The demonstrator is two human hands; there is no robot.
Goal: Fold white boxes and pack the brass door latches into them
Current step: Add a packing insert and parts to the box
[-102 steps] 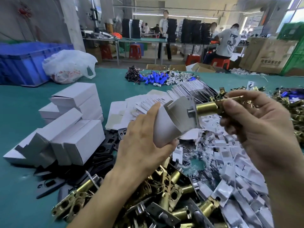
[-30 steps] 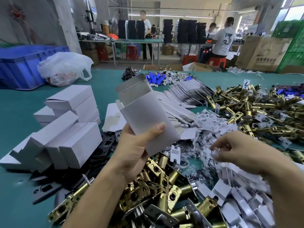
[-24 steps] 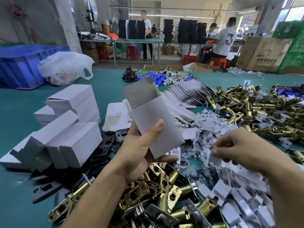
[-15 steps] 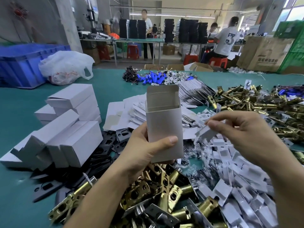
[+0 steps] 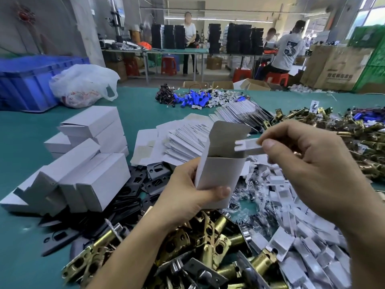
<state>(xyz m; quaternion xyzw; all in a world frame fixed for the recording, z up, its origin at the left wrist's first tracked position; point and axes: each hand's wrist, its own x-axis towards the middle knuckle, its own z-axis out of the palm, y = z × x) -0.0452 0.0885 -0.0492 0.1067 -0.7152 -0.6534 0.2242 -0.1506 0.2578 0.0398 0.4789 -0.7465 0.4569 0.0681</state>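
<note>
Single head camera, facing forward-down, close above table.

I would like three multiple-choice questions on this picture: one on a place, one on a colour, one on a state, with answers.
1. The closed white boxes lie: A) left of the held box B) right of it C) inside it
2. The plastic crate is: A) red B) blue C) yellow
3. The held box's top is: A) taped B) folded shut C) open
1 A: they stand left of the left hand. 2 B: its walls are blue. 3 C: its flap stands up; the right hand pinches a white piece at its mouth.
</note>
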